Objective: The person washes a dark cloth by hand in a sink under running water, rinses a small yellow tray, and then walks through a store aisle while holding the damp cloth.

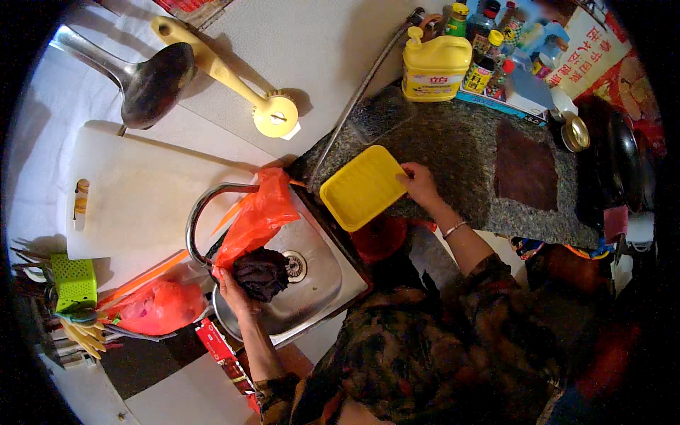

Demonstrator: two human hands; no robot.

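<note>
My right hand (421, 185) pinches the right edge of a shallow yellow plastic tray (363, 187), which is over the dark stone counter beside the sink. At the left side of the metal sink (322, 265), my left hand (236, 292) is closed at a bunched dark cloth (261, 275), just by the end of the curved faucet (193, 225); its fingers are partly hidden. A red plastic bag (263, 212) hangs by the faucet and covers part of it. The sink's drain strainer (295, 267) shows right of the cloth.
A white cutting board (156, 191) is left of the faucet. A ladle (157, 85) and a yellow brush (273, 115) hang above. A yellow jug (437, 67) and several bottles stand at the counter's back. A red basin (379, 237) sits below the tray; a filled red bag (161, 306) lies left.
</note>
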